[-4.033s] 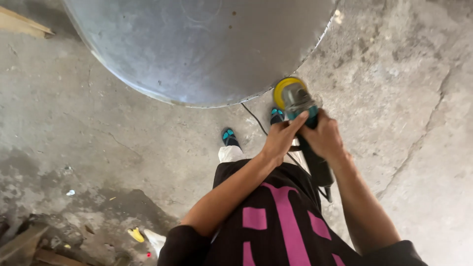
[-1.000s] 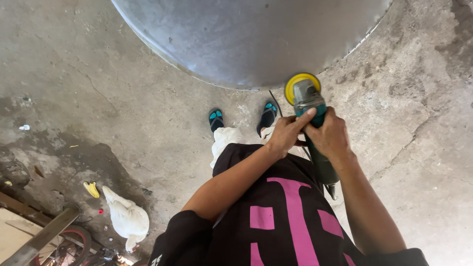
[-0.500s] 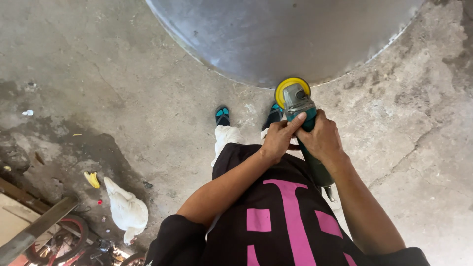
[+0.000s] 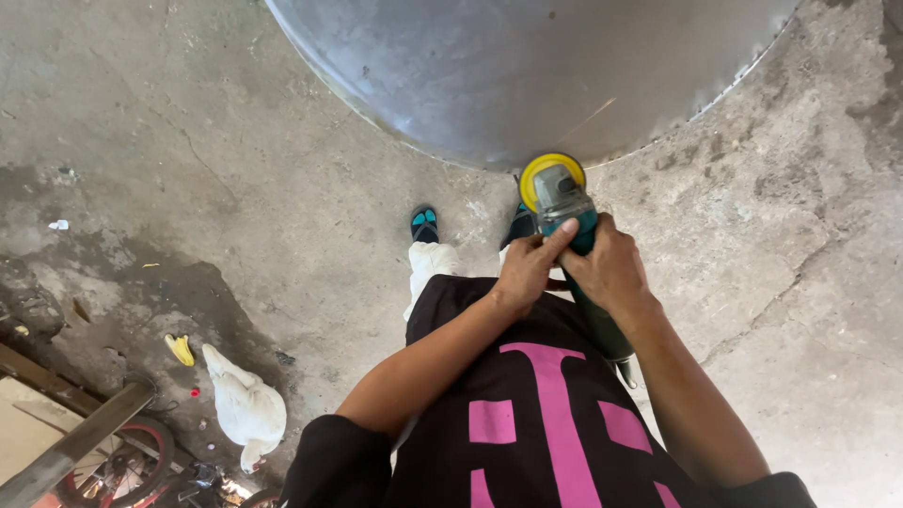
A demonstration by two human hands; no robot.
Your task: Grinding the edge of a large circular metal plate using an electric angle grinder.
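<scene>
Floor: cracked grey concrete floor (image 4: 188, 141), large round grey metal sheet (image 4: 527, 66) on it.
Hands: I see my left hand (image 4: 529, 268) and right hand (image 4: 611, 268), fingers wrapped around the teal angle grinder with yellow guard (image 4: 562, 202).

You've got a black tee (image 4: 555, 423) on with a big blocky pink print (image 4: 555, 404) across the front, short sleeves (image 4: 339, 456) ending above the elbows, forearms bare. Below the tee's hem there's a bit of whitish trouser leg (image 4: 431, 263). Past that, black sandals (image 4: 424, 225) with teal footbeds, one toe on each side.
</scene>
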